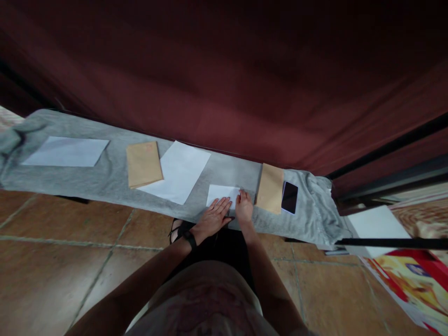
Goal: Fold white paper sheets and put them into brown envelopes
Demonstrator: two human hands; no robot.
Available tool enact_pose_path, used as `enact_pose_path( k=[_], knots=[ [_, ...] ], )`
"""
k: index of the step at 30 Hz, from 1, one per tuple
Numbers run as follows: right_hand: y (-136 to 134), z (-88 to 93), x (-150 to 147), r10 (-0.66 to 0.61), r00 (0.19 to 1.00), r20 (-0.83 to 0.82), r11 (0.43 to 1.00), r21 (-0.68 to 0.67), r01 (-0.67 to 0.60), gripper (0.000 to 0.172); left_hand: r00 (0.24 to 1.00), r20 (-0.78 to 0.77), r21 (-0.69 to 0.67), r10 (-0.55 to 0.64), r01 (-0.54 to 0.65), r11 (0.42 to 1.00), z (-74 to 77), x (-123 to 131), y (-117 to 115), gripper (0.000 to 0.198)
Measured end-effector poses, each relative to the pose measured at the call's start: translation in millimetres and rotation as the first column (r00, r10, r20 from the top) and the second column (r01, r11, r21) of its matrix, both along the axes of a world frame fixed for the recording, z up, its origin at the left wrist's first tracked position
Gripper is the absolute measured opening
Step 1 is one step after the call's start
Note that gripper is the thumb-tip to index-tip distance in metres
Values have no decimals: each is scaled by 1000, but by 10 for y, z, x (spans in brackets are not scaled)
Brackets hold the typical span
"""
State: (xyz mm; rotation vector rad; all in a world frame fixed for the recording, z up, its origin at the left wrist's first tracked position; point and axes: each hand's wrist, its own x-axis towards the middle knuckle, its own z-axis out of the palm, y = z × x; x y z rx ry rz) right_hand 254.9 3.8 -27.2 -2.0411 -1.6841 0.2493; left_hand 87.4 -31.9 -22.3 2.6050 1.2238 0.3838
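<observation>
A small white piece of paper (pixel 223 190), apparently folded, lies on the grey cloth in front of me. My left hand (pixel 213 217), with a dark band on its wrist, rests flat on the paper's near part with fingers outstretched. At the right edge of that paper is my right hand (pixel 244 209), its fingers curled in and seemingly pinching the edge. The thumb side of the right hand is partly hidden. To the right sits a brown envelope (pixel 270 188), close to but apart from the right hand. A larger white sheet (pixel 184 171) lies to the left.
A bench covered in grey cloth (pixel 112 179) runs across the view, against a dark red wall (pixel 210 102). Brown envelopes (pixel 143 164) overlap the larger sheet. Another white sheet (pixel 66 151) lies far left; a phone (pixel 290 197) is on the right. Black bars (pixel 392 242) cross the right side.
</observation>
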Motion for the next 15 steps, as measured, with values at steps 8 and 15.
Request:
enact_pose_path(
  k=[8,15],
  knots=[
    [-263,29,-178,98,995,7,985,142,-98,37,998,-57,54,-29,32,998,4,-27,1,61],
    [-608,12,-280,380,921,89,922,39,-384,50,992,-112,113,-59,72,991,-29,-48,-26,55]
  ],
)
